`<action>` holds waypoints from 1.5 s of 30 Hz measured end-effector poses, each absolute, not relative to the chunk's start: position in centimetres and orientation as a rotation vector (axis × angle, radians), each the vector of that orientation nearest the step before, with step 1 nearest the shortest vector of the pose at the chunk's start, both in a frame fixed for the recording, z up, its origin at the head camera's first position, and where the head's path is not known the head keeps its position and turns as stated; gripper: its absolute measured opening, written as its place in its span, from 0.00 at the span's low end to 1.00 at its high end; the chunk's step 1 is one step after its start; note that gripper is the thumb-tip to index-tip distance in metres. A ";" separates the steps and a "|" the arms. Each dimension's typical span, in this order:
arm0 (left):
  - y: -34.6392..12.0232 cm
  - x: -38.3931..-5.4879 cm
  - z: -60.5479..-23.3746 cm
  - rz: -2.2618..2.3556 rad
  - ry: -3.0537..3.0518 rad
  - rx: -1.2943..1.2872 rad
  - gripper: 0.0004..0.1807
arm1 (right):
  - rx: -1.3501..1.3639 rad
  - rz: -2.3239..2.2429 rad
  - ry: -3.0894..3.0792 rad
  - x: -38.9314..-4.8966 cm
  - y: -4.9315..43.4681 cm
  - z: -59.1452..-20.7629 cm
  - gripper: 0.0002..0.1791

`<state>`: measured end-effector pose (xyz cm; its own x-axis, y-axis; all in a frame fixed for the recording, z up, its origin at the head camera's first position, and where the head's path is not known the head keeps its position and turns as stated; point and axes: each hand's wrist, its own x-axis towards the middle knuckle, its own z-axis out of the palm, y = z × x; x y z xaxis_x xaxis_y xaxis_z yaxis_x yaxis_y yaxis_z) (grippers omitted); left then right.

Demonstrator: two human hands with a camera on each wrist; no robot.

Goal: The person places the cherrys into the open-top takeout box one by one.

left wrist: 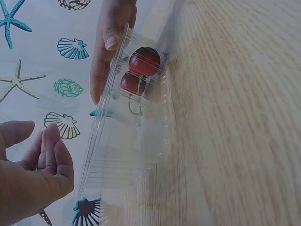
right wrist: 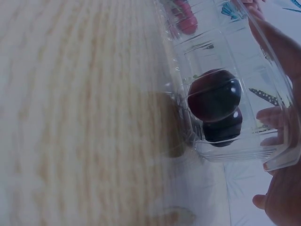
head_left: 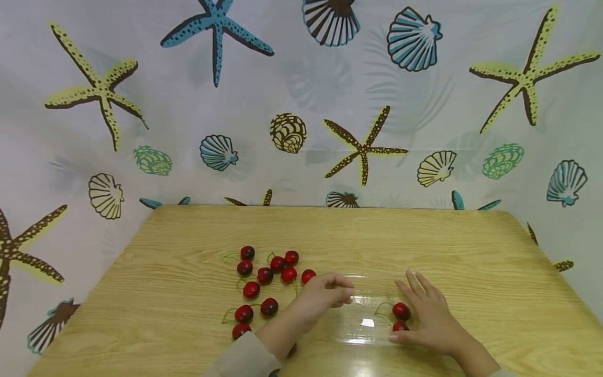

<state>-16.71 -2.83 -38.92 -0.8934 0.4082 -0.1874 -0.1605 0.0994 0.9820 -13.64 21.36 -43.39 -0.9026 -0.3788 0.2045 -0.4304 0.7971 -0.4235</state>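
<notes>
A clear plastic container sits on the wooden table, with two dark red cherries at its right end, their green stems pointing left. My right hand rests at that end, fingers straight and spread toward the far side, thumb by the near side. In the left wrist view, its thumb lies at the container's rim. Over the container's left side, my left hand hovers with fingers bent and the thumb apart from them, as the left wrist view shows; nothing is between them.
Several loose cherries, some with stems, lie scattered left of the container, a few beside and partly behind my left forearm. The wooden table meets a white cloth printed with starfish and shells at its back and sides.
</notes>
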 end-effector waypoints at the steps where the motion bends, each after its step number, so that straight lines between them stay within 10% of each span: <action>1: -3.1 -16.7 -38.9 1.847 1.966 0.241 0.11 | 0.650 0.715 -2.872 -13.6 21.4 -43.4 0.53; 45: -14.0 -16.2 -37.7 1.848 2.086 -0.034 0.17 | 0.662 0.748 -2.877 -13.7 21.4 -43.3 0.52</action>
